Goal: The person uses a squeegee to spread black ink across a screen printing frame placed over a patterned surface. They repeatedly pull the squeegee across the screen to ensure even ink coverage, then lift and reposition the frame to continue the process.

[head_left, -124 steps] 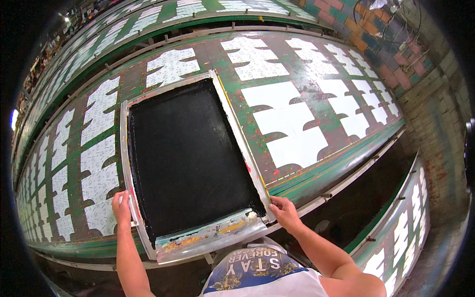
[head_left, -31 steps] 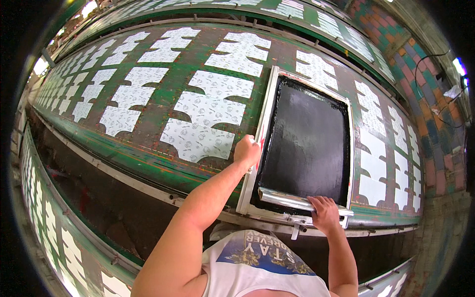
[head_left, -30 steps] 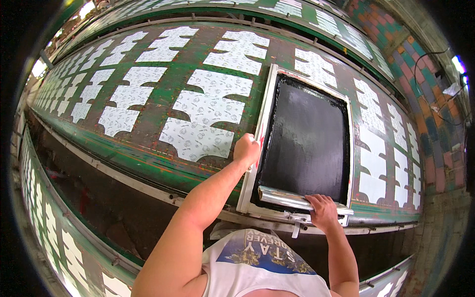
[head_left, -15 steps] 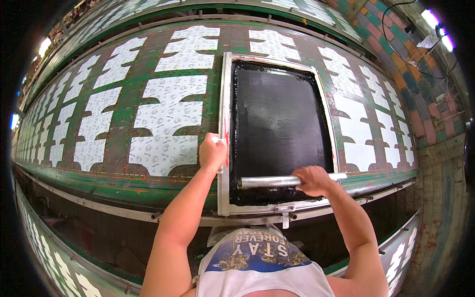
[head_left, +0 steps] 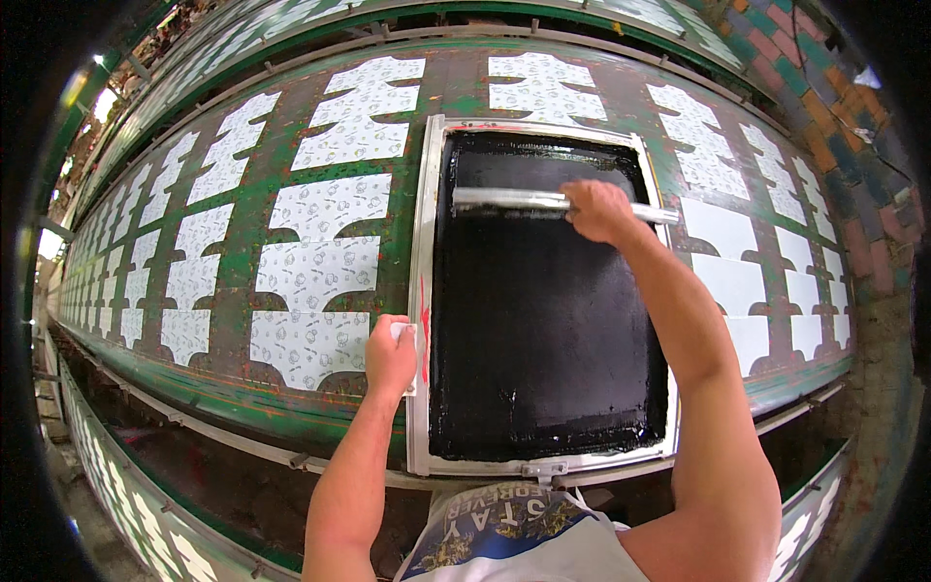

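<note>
A screen-printing frame [head_left: 421,262] with a pale metal rim lies on the long table in front of me. Its mesh [head_left: 543,339] is covered in wet black ink. My right hand [head_left: 598,210] is wrapped round a silvery bar-shaped squeegee [head_left: 509,200], which spans the mesh near its far end. The bar's right end reaches over the frame's right rim. At the frame's left side, my left hand [head_left: 389,357] is closed round a white handle [head_left: 412,361] beside the rim. Most of that handle is hidden by the fingers.
Printed white fabric pieces [head_left: 315,267] lie in rows left of the frame and beyond it. Plain white pieces [head_left: 718,230] lie close on the right. The green table [head_left: 233,400] has a metal rail along its near edge. Another table [head_left: 107,504] stands behind me, at lower left.
My right hand has pushed the squeegee from the near end of the mesh to near its far end. My left hand keeps its hold at the frame's left side. The view has shifted slightly.
</note>
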`<action>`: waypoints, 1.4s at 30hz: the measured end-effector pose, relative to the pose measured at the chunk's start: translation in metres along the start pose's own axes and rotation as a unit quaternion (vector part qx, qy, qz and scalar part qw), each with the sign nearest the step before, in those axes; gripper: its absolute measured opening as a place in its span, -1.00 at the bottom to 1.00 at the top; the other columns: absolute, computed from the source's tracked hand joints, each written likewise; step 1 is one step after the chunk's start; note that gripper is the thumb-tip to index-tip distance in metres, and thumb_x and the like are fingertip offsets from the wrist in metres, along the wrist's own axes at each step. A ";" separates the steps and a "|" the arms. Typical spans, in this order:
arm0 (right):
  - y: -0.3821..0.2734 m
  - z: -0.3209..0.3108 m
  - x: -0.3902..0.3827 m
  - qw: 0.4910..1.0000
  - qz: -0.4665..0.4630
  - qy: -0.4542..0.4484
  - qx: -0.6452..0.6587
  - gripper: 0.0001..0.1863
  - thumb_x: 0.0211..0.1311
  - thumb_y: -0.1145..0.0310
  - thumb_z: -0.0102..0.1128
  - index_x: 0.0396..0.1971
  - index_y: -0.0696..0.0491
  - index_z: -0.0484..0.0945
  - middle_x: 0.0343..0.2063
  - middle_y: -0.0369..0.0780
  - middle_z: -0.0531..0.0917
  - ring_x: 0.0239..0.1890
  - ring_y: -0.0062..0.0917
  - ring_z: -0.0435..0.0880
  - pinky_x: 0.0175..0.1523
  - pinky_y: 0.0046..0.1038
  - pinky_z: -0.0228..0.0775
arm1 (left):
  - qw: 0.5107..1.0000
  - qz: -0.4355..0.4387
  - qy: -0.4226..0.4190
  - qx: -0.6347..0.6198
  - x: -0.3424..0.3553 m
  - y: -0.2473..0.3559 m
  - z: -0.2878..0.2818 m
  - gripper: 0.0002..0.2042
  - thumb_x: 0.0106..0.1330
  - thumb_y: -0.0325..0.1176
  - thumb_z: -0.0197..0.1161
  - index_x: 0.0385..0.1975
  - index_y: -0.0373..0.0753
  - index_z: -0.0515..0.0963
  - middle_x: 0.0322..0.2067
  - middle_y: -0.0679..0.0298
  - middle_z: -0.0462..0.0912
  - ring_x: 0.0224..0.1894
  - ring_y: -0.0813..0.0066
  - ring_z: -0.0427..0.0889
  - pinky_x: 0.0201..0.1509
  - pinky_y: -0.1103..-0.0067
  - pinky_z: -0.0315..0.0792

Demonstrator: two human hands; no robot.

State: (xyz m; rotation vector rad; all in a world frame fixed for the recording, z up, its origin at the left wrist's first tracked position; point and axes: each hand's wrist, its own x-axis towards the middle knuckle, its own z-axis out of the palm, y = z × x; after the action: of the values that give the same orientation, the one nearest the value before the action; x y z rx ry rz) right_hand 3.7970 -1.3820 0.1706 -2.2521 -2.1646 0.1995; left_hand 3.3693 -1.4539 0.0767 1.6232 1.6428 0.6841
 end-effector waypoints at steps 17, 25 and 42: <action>0.066 0.027 0.146 0.996 -0.011 0.077 -0.030 -0.44 0.22 0.46 0.19 0.24 -0.15 0.73 0.08 -0.04 0.81 0.20 -0.06 0.78 0.28 -0.07 0.63 | 0.999 -0.046 -0.021 -0.015 0.002 0.005 -0.002 -0.81 0.52 -0.42 0.28 0.02 -0.32 0.65 -0.18 0.07 0.80 -0.13 0.29 0.77 0.03 0.35 0.60; 0.050 0.020 0.098 0.996 -0.073 0.026 -0.034 -0.52 0.22 0.48 0.21 0.15 -0.11 0.74 0.02 -0.08 0.83 0.14 -0.07 0.81 0.25 -0.06 0.67 | 0.997 -0.054 -0.024 -0.045 0.001 0.003 -0.001 -0.82 0.51 -0.42 0.29 0.01 -0.33 0.66 -0.16 0.07 0.80 -0.10 0.28 0.77 0.06 0.35 0.60; -0.071 0.040 -0.197 0.995 -0.090 0.018 0.024 -0.47 0.07 0.60 0.34 0.11 -0.08 0.74 -0.11 -0.21 0.75 0.06 -0.20 0.76 0.19 -0.13 0.62 | 1.000 0.013 -0.011 -0.020 0.001 -0.004 -0.001 -0.80 0.46 -0.40 0.33 -0.01 -0.33 0.67 -0.15 0.01 0.82 -0.09 0.10 0.81 0.05 0.28 0.62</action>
State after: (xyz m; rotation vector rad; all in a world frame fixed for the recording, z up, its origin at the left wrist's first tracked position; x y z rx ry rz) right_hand 3.7155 -1.5786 0.1539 -2.0048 -2.3006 0.2042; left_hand 3.3661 -1.4530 0.0741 1.6208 1.5837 0.7058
